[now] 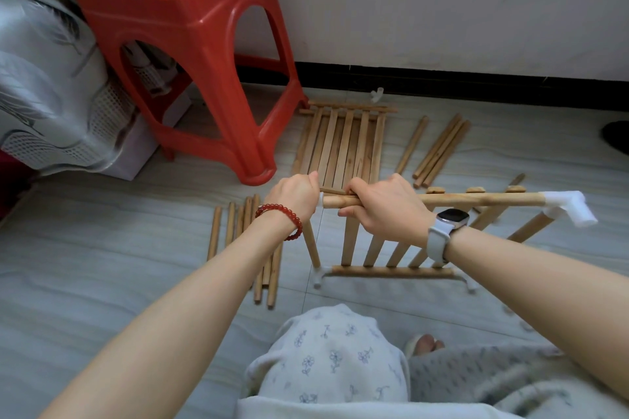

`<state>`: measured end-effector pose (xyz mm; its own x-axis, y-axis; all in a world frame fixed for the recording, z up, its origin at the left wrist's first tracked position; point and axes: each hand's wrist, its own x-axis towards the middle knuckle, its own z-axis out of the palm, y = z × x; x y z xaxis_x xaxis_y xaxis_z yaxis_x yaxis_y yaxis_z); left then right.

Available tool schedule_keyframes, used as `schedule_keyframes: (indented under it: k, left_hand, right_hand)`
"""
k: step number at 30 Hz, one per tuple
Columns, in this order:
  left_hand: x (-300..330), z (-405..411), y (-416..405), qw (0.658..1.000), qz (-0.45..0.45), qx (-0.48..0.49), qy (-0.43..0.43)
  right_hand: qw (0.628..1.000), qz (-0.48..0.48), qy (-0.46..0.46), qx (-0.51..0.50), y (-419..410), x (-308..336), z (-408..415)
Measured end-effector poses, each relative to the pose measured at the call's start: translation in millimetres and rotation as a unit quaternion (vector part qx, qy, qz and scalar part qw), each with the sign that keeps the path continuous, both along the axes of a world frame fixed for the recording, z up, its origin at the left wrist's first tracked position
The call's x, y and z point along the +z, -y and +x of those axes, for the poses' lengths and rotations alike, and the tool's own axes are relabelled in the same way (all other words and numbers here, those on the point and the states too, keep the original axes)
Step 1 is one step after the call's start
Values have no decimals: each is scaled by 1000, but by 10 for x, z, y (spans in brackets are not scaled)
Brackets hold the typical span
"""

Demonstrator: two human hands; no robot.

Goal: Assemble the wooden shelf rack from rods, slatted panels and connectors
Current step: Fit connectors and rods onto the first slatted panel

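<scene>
A partly built rack stands on the floor in front of me, with its slatted panel (350, 238) tilted up. My right hand (384, 206) grips the panel's top rod (476, 199) near its left end. The rod's far right end sits in a white connector (568, 206). My left hand (294, 196) is closed at the rod's left tip; a sliver of a white connector (320, 198) shows at its edge, the rest hidden. A leg rod (311, 241) runs down from under that hand to a white floor connector (317, 277). The bottom rod (391, 270) lies between two floor connectors.
A second slatted panel (340, 143) lies flat ahead. Several loose rods (231, 224) lie to the left, more rods (439, 150) to the right. A spare white connector (376, 94) sits by the wall. A red plastic stool (190, 54) stands at the left, my knees below.
</scene>
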<state>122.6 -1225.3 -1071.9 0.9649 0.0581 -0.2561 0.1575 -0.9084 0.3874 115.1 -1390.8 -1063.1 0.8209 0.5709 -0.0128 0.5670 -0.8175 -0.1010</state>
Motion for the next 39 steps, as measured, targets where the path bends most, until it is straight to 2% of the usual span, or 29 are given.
schedule_keyframes:
  k: [4, 10, 16, 20, 24, 28, 30, 33, 36, 39]
  left_hand:
    - [44, -31, 67, 999, -29, 17, 4]
    - [-4, -70, 122, 1000, -1, -9, 19]
    - [-5, -58, 126, 999, -41, -4, 22]
    - [70, -73, 106, 983, -177, 18, -40]
    - [179, -91, -13, 968, -217, -43, -121]
    - [236, -45, -201, 911, -313, -117, -243]
    - [220, -32, -243, 897, -327, -120, -272]
    - [222, -30, -224, 894, -330, -113, -281]
    - [266, -46, -160, 910, -299, -126, -259]
    - [242, -104, -111, 914, -307, -118, -237]
  right_hand:
    - [1000, 1, -13, -7, 17, 6, 22]
    - [999, 5, -22, -34, 77, -3, 8]
    - [999, 5, -35, -32, 85, 20, -7]
    - [999, -31, -29, -5, 86, 56, 3]
    - [997, -25, -67, 3, 124, 79, 15]
    - [994, -8, -112, 9, 201, 124, 67]
    - [992, -4, -122, 11, 218, 123, 68]
    - [992, 2, -124, 15, 230, 105, 59]
    - [993, 6, -116, 13, 247, 83, 54]
    - [994, 2, -108, 13, 277, 67, 38]
